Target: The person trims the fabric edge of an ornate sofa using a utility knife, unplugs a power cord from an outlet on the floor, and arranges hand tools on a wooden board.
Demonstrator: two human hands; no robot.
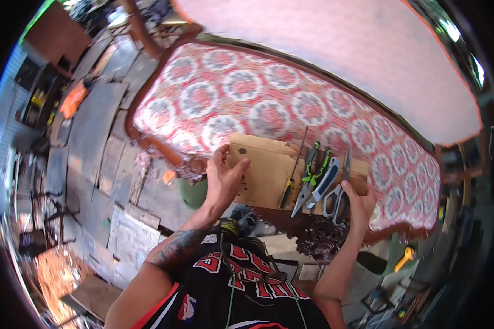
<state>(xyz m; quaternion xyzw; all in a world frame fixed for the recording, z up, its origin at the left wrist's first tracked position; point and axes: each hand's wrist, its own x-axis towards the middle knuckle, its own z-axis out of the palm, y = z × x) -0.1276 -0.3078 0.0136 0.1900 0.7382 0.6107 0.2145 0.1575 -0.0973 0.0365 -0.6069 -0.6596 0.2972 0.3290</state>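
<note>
A flat brown board (258, 170), perhaps cardboard, lies over the front of a floral-covered seat. My left hand (225, 178) is closed at its left edge, thumb on top. At the right end, my right hand (361, 204) grips the edge, its thumb beside grey-handled scissors (331, 204) whose blades point away from me. Side by side on the board are a screwdriver (287, 191) with a yellow and black handle, pliers (312, 174) with green and black handles, and a white utility knife (325, 182). Fingers under the board are hidden.
The long seat (236, 85) has a carved wooden frame. Behind it rises a pale panel (335, 49) with orange edging. A green round object (193, 193) stands below the seat's left end. Worn boards (96, 126) cover the floor; a yellow tool (405, 259) lies at the right.
</note>
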